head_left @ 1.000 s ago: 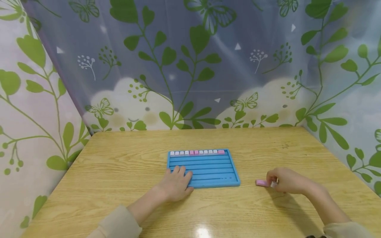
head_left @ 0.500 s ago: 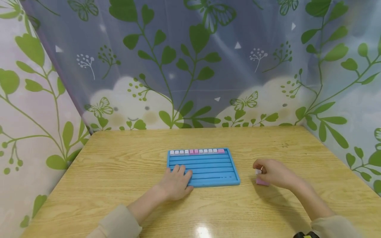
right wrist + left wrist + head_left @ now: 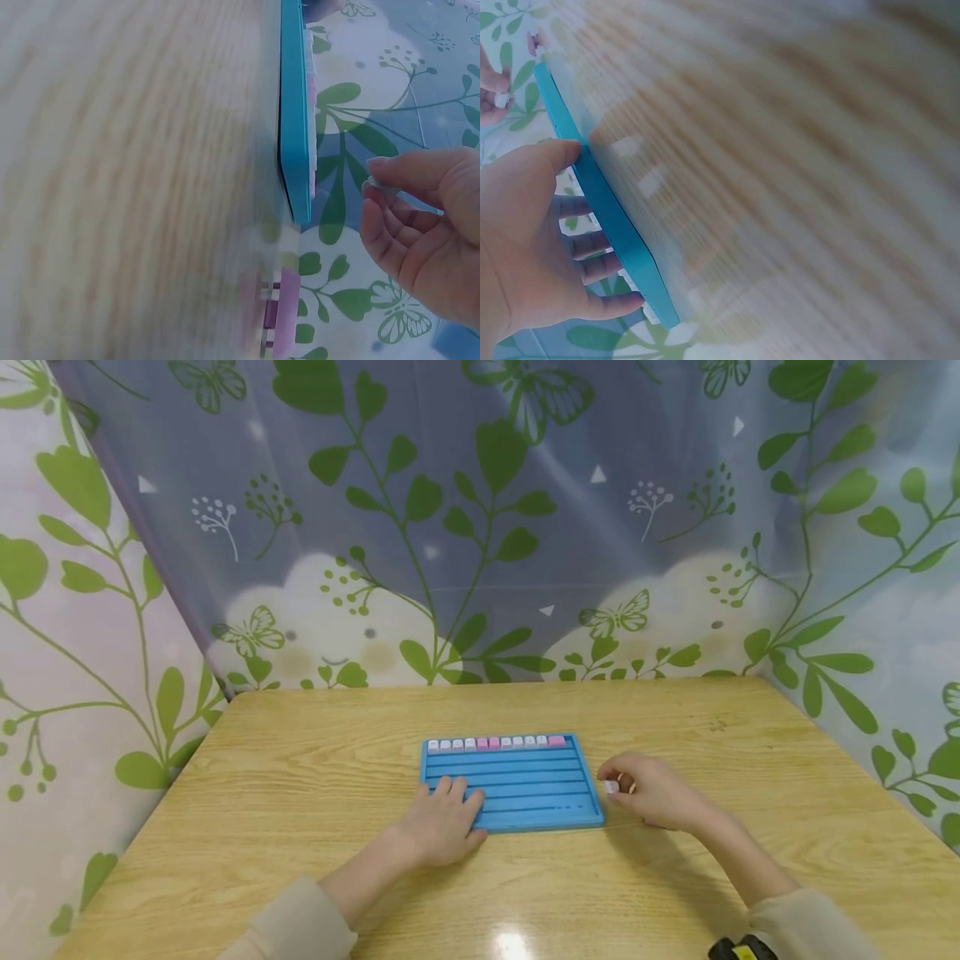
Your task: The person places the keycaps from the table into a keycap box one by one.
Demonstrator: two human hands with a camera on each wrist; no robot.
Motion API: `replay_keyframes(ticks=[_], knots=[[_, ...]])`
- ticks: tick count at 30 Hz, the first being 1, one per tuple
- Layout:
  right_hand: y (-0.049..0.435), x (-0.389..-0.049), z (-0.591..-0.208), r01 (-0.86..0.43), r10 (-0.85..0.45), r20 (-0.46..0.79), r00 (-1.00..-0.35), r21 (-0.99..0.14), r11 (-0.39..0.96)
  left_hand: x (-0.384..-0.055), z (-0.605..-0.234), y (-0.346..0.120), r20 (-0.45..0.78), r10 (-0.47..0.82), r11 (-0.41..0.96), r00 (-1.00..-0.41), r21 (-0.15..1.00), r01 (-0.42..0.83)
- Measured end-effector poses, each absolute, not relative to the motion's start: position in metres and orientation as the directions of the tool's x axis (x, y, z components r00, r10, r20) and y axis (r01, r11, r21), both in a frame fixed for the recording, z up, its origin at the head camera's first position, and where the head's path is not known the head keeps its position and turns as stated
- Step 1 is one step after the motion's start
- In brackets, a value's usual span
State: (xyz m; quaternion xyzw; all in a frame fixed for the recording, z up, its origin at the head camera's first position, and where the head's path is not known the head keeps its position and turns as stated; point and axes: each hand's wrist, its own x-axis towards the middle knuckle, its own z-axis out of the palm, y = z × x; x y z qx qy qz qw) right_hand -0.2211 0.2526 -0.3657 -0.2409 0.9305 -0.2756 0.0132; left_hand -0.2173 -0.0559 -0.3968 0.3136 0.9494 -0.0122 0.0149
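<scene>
A blue keyboard tray with ridged rows lies on the table. Along its far row sits a line of white and pink keycaps. My left hand rests on the tray's near left corner, fingers extended over it and thumb at the near edge. Just off the tray's right side, my right hand pinches a small white keycap between thumb and fingertips, raised above the table. A long pink keycap lies on the table, mostly hidden under the right hand in the head view.
The wooden table extends around the tray on all sides. Behind it and at both sides hangs a leaf-patterned curtain. A black and yellow wrist strap shows at the right sleeve.
My right hand has moved left with the white keycap, from beside the long pink keycap to the tray's right edge. The left hand and the tray have stayed in place.
</scene>
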Motion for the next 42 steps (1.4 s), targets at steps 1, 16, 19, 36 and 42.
replay_keyframes(ticks=[1, 16, 19, 36, 42], knots=[[0.251, -0.222, -0.366, -0.446, -0.457, 0.113, -0.882, -0.512, 0.734, -0.217, -0.397, -0.056, -0.037, 0.594, 0.804, -0.804, -0.013, 0.594], [0.223, -0.235, -0.364, -0.467, -0.486, 0.107, -0.867, -0.514, 0.72, -0.217, -0.399, -0.059, -0.037, 0.59, 0.807, -0.807, -0.006, 0.59], [0.215, -0.242, -0.364, -0.483, -0.498, 0.12, -0.859, -0.511, 0.71, -0.216, -0.399, -0.059, -0.034, 0.589, 0.808, -0.807, -0.005, 0.59], [0.156, -0.285, -0.353, -0.523, -0.588, 0.086, -0.804, -0.573, 0.631, -0.215, -0.399, -0.061, -0.036, 0.587, 0.807, -0.809, -0.042, 0.588], [0.14, -0.293, -0.353, -0.535, -0.611, 0.08, -0.788, -0.579, 0.615, -0.218, -0.398, -0.057, -0.048, 0.597, 0.798, -0.801, -0.059, 0.599]])
